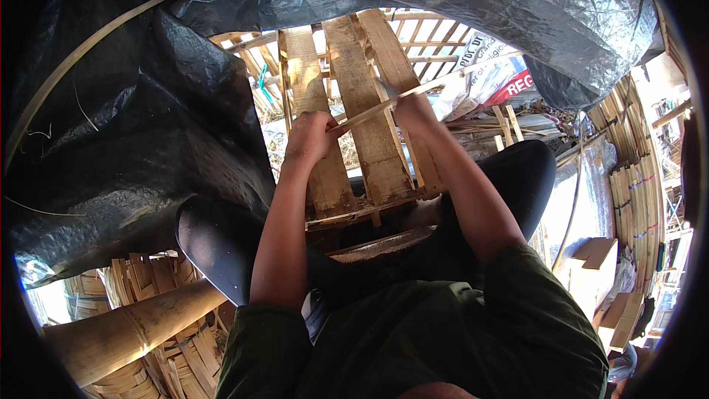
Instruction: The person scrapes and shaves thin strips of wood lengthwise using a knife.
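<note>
A long, thin bamboo strip (450, 80) slants from lower left to upper right above a low bench of rough wooden planks (362, 118). My left hand (310, 135) is closed on its lower end. Farther along it, my right hand (416, 114) is closed where the strip passes. A small greyish, blade-like shape (382, 91) shows beside the right fingers; I cannot tell whether that hand holds it too. The bench stands between my bent knees, its near end close to my lap.
Black plastic sheeting (140, 118) hangs at the left and across the top. A thick bamboo pole (136, 332) lies at lower left by woven bamboo (188, 355). Bundled bamboo strips (635, 203) stand at the right, above cardboard boxes (594, 266). A printed sack (487, 77) lies beyond my right hand.
</note>
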The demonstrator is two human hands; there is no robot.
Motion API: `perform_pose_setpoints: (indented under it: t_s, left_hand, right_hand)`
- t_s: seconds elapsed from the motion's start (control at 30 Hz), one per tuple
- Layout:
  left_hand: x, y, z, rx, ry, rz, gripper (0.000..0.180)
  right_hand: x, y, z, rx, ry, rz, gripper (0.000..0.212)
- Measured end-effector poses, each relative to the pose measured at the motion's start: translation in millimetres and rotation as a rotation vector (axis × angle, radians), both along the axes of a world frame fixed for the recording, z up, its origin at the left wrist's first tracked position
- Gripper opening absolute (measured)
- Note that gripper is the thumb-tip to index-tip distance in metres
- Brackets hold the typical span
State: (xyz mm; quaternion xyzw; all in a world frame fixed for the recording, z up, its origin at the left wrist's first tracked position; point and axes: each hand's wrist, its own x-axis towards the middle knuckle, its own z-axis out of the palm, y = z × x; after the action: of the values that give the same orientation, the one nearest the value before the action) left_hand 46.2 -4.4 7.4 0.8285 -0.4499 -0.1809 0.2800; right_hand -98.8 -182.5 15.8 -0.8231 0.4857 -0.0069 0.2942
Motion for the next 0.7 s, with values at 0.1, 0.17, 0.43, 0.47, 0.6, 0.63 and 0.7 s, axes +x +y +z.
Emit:
perform_pose_setpoints:
  t_s: [0.1, 0.17, 0.43, 0.47, 0.6, 0.63, 0.7]
  left_hand:
    - [-4, -2, -2, -0.015, -0.058, 0.004, 0.031]
    - [-6, 1, -6, -0.019, -0.103, 0.012, 0.031]
    - [-13, -1, -2, -0.079, -0.21, -0.009, 0.03]
    - [-11, 5, -3, -0.071, -0.21, 0.005, 0.03]
    - [-16, 4, -5, -0.093, -0.28, -0.011, 0.03]
    - [-16, 4, -5, -0.102, -0.282, 0.004, 0.03]
    - [-12, 9, -11, -0.106, -0.263, 0.018, 0.03]
  right_hand:
    - [4, 4, -18, -0.09, 0.066, 0.237, 0.04]
    - [1, -6, -21, -0.136, 0.067, 0.329, 0.039]
    - [-15, -50, -43, -0.324, -0.145, 0.257, 0.03]
    - [7, -23, -22, -0.18, 0.132, 0.332, 0.028]
    - [10, 16, -9, -0.098, 0.064, 0.232, 0.029]
    - [4, -5, -12, -0.177, 0.125, 0.311, 0.031]
    - [-9, -29, -1, -0.131, 0.154, 0.219, 0.036]
